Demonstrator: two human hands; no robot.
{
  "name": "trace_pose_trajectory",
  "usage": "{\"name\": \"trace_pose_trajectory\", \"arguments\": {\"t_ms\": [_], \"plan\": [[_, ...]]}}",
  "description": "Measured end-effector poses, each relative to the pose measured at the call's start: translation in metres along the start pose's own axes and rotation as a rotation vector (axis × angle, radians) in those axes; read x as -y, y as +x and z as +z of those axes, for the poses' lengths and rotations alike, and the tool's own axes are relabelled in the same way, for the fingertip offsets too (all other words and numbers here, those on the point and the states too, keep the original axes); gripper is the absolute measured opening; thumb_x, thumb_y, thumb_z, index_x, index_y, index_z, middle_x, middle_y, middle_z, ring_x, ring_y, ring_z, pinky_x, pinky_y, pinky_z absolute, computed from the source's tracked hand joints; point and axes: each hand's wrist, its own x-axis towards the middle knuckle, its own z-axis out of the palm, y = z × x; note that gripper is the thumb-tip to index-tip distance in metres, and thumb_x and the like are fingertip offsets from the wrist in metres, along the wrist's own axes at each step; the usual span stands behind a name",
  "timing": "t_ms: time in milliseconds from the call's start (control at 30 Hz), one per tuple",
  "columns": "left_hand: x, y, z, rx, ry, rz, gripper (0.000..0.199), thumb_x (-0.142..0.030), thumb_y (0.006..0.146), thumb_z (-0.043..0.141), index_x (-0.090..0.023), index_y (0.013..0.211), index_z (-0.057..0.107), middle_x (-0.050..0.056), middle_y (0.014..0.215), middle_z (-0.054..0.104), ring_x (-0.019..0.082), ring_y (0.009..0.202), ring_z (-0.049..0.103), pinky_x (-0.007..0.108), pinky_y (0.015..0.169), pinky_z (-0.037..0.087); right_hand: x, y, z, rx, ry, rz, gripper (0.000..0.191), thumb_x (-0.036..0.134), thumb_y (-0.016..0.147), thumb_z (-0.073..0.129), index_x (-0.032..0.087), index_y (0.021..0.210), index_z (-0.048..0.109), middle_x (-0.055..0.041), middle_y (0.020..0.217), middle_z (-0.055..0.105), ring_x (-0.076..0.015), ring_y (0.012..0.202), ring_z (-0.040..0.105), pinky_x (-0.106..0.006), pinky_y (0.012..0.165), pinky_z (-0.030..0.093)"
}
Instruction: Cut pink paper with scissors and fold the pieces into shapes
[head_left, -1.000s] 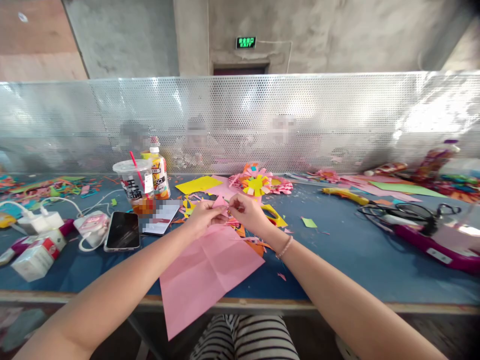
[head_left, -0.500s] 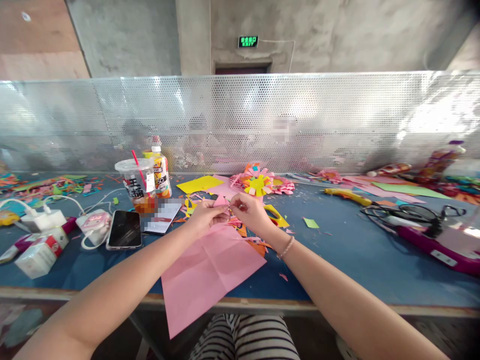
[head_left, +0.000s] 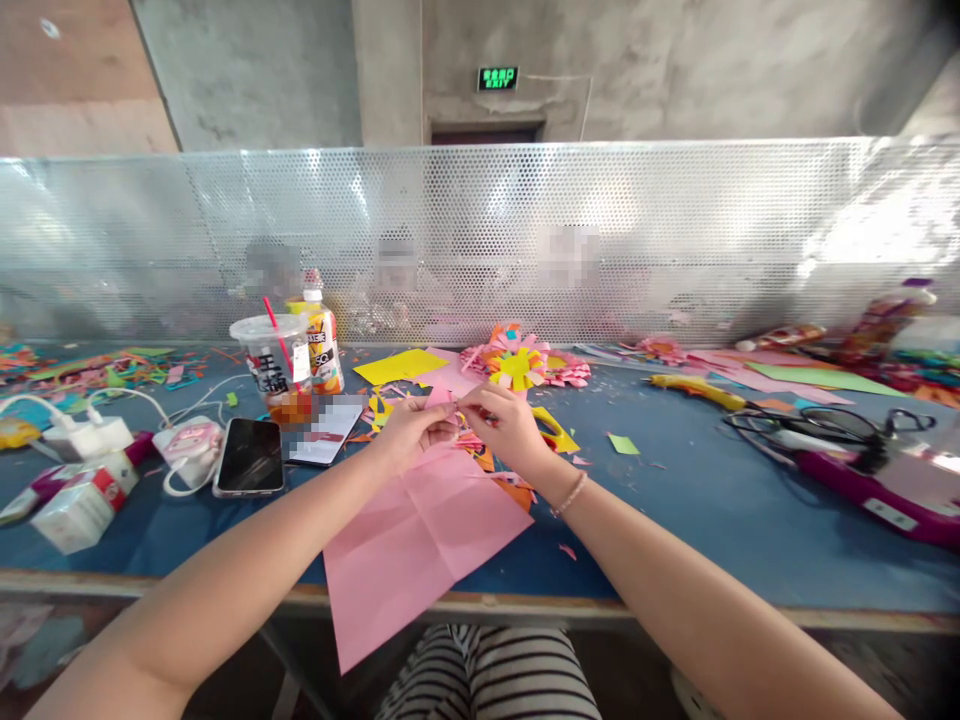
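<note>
Over the middle of the table my left hand (head_left: 415, 434) pinches a small piece of pink paper (head_left: 439, 398), whose tip rises above the fingers. Close against it, my right hand (head_left: 501, 422) has its fingertips pinched together at the paper's right side; the exact grip is hidden. Below both hands lies a creased pink sheet (head_left: 427, 545), its lower corner sticking out past the table's front edge. Just beyond the hands stands a paper flower (head_left: 519, 368) with a yellow centre and pink petals. Yellow-handled scissors (head_left: 556, 432) lie partly behind my right wrist.
To the left are a phone (head_left: 251, 458), a lidded drink cup (head_left: 271, 365), a bottle (head_left: 322, 345) and white chargers (head_left: 90, 438) with cables. A yellow cutter (head_left: 697, 390), glasses (head_left: 825, 425) and a purple power strip (head_left: 862, 495) lie right. A perforated metal screen (head_left: 480, 215) closes the back.
My right hand's fingers have shifted slightly at the small pink paper, and the left fingers have curled a little. The large pink sheet stays in nearly the same place.
</note>
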Motion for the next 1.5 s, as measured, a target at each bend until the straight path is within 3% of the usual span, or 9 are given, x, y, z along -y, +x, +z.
{"name": "trace_pose_trajectory", "arguments": {"t_ms": [600, 800, 1000, 1500], "plan": [[0.001, 0.002, -0.002, -0.022, -0.017, 0.008, 0.011, -0.018, 0.059, 0.068, -0.011, 0.06, 0.059, 0.001, 0.056, 0.059, 0.007, 0.052, 0.053, 0.021, 0.055, 0.041, -0.003, -0.002, -0.008, 0.113, -0.144, -0.207, 0.023, 0.015, 0.083, 0.04, 0.019, 0.096, 0.058, -0.007, 0.086, 0.059, -0.0142, 0.081, 0.055, -0.03, 0.072, 0.048], [0.002, 0.003, -0.003, 0.01, -0.046, 0.036, 0.011, -0.017, 0.06, 0.067, -0.011, 0.061, 0.059, 0.0, 0.055, 0.057, 0.006, 0.052, 0.052, 0.019, 0.053, 0.039, -0.004, -0.003, -0.014, 0.177, -0.283, -0.269, 0.027, 0.014, 0.083, 0.039, 0.017, 0.105, 0.056, -0.0081, 0.089, 0.058, -0.0152, 0.083, 0.054, -0.031, 0.072, 0.049], [0.002, 0.004, -0.004, -0.038, -0.025, 0.023, 0.01, -0.017, 0.061, 0.066, -0.012, 0.06, 0.058, 0.0, 0.053, 0.057, 0.005, 0.049, 0.05, 0.018, 0.05, 0.038, 0.001, -0.001, -0.02, 0.274, -0.464, -0.352, 0.026, 0.016, 0.084, 0.038, 0.017, 0.101, 0.058, -0.0095, 0.091, 0.058, -0.0173, 0.085, 0.055, -0.033, 0.074, 0.049], [0.002, 0.005, -0.005, 0.004, -0.088, 0.01, 0.008, -0.014, 0.061, 0.065, -0.012, 0.057, 0.059, -0.001, 0.049, 0.055, 0.005, 0.046, 0.049, 0.018, 0.047, 0.037, 0.004, -0.002, -0.022, 0.249, -0.458, -0.4, 0.028, 0.015, 0.083, 0.038, 0.017, 0.107, 0.054, -0.0083, 0.091, 0.059, -0.0169, 0.085, 0.056, -0.033, 0.075, 0.05]]}}
